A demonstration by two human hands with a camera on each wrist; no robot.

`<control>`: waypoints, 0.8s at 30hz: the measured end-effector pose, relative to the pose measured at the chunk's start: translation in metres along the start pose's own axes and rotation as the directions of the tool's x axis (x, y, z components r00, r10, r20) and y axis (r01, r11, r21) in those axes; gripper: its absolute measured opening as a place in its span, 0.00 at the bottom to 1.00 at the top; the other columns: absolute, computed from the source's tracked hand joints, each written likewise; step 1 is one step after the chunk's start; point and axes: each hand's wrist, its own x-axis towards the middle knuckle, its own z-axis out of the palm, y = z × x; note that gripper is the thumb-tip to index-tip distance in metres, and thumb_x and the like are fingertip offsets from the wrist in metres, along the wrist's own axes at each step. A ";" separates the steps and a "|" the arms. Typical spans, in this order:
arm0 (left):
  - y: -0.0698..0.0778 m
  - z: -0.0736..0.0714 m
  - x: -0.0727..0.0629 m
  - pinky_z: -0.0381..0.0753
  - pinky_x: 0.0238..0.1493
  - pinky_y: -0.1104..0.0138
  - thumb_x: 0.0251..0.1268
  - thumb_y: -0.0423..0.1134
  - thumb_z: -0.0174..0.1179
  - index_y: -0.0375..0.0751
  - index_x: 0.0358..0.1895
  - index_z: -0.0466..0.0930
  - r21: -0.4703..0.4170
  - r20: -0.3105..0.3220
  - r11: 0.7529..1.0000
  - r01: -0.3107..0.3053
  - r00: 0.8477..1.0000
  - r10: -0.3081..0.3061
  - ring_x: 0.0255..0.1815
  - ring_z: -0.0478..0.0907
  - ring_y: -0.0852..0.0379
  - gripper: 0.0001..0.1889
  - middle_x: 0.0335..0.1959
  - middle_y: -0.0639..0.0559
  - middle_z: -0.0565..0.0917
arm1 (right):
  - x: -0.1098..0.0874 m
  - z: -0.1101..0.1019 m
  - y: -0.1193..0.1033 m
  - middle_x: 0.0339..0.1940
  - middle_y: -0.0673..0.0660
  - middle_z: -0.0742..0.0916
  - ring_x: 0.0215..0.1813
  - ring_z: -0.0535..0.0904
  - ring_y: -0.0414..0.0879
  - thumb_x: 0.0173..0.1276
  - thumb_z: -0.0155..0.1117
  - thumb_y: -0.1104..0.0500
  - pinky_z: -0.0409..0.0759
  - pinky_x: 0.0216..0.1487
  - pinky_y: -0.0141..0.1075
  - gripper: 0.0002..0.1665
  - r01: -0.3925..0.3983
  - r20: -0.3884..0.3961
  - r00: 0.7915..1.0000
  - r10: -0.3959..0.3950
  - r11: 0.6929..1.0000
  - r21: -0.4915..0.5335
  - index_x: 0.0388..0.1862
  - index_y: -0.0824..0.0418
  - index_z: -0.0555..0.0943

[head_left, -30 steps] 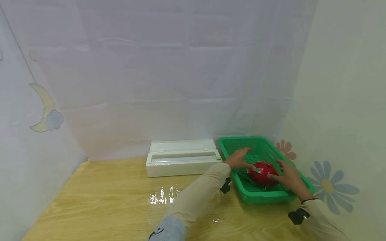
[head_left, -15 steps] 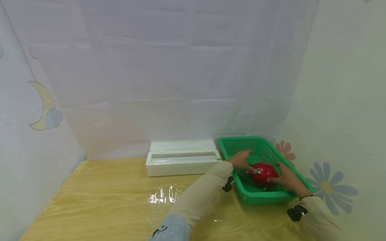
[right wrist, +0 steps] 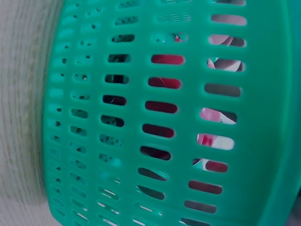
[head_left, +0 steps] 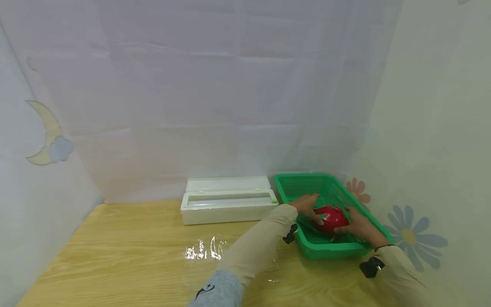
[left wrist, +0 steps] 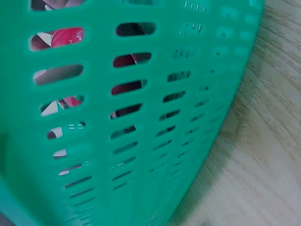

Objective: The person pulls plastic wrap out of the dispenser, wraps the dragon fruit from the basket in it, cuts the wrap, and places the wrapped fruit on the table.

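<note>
A red dragon fruit [head_left: 332,218] with green-tipped scales lies in the green plastic basket [head_left: 331,252] at the right of the table. My left hand [head_left: 307,207] reaches over the basket's left rim and holds the fruit's left side, thumb toward the front. From the right, my right hand [head_left: 361,226] grips the opposite side, its thumb across the near face. Both wrist views look through the slotted basket wall [left wrist: 99,122]. Patches of the red fruit [right wrist: 161,106] show in the right wrist view's slots, while most of the fingers are hidden.
Left of the basket stands a white box [head_left: 230,214] with its lid raised and a pale roll inside. A sheet of clear film [head_left: 205,251] lies glossy on the wooden table [head_left: 115,251], partly under my left forearm. Walls close in the back and right.
Both hands have closed in on the dragon fruit, the left moving slightly right onto it. The head view has shifted a little, and the basket and box appear slightly farther left.
</note>
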 end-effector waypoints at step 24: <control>0.005 0.000 -0.020 0.74 0.57 0.69 0.52 0.45 0.78 0.55 0.73 0.58 -0.035 0.105 0.998 0.058 0.993 -0.055 0.61 0.73 0.62 0.47 0.62 0.57 0.75 | 0.009 0.009 -0.010 0.56 0.83 0.72 0.55 0.74 0.76 0.63 0.73 0.57 0.79 0.49 0.62 0.48 -0.001 0.093 0.996 -0.003 0.999 0.047 0.65 0.85 0.56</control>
